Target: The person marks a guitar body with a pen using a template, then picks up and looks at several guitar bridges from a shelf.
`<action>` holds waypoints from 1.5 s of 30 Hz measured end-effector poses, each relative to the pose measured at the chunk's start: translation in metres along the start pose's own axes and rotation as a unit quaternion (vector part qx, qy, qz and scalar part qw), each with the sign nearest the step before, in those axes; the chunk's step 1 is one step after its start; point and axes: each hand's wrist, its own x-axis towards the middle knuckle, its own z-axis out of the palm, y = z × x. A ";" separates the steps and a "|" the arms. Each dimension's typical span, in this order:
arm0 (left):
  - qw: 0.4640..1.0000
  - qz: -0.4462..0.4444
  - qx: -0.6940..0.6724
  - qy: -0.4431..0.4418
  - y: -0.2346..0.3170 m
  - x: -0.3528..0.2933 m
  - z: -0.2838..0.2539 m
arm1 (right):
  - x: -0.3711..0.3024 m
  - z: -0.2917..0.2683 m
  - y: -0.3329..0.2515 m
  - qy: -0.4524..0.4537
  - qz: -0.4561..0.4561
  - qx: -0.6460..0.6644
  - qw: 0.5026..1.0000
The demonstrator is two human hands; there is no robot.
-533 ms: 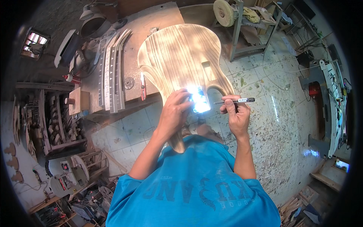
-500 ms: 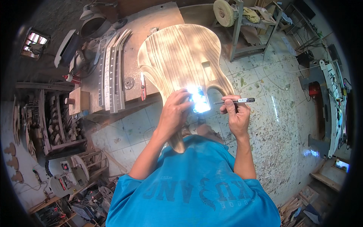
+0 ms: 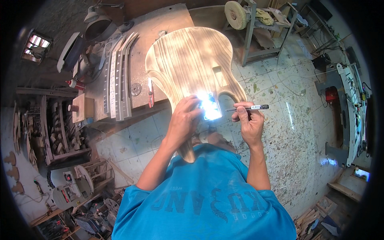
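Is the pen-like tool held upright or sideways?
Sideways: the pen-like tool lies across the right hand, its thin tip pointing left.

White glare (image 3: 210,106) mid-frame; corners black, edges bowed.

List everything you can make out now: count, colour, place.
striped guitar-shaped wooden body: 1, tan, centre
glaring rectangular panel: 1, white-blue, centre
slim cylindrical tool: 1, black, right of panel
wooden workbench: 1, brown, upper left
long slender strips: several, dark and pale, on workbench
thin straight tool: 1, red and silver, workbench edge
domed lamp shade: 1, grey, upper left
round thick wheel: 1, cream, top centre-right
tiled floor: 1, pale, right
jumbled clutter: uncountable, mixed, lower left
cloth shirt: 1, blue, bottom
left grip: 1, bare, beside panel
right grip: 1, bare, around slim cylindrical tool
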 end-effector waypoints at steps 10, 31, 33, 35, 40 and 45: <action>1.000 0.002 -0.001 -0.008 0.003 0.001 -0.003 | 0.001 0.008 -0.008 -0.034 -0.005 -0.018 0.999; 1.000 0.019 -0.020 0.005 0.009 0.004 -0.005 | 0.013 0.017 -0.016 -0.111 -0.083 -0.139 0.980; 0.999 0.019 -0.025 0.006 0.009 0.004 -0.005 | 0.014 0.015 -0.017 -0.123 -0.091 -0.160 0.975; 0.999 0.023 -0.021 0.005 0.008 0.003 -0.005 | 0.016 0.014 -0.021 -0.133 -0.096 -0.178 0.970; 0.999 0.023 -0.026 0.005 0.007 0.003 -0.004 | 0.019 0.018 -0.021 -0.136 -0.123 -0.185 0.965; 1.000 0.023 -0.020 0.001 0.008 0.003 -0.005 | 0.025 0.012 -0.025 -0.095 -0.041 -0.116 0.988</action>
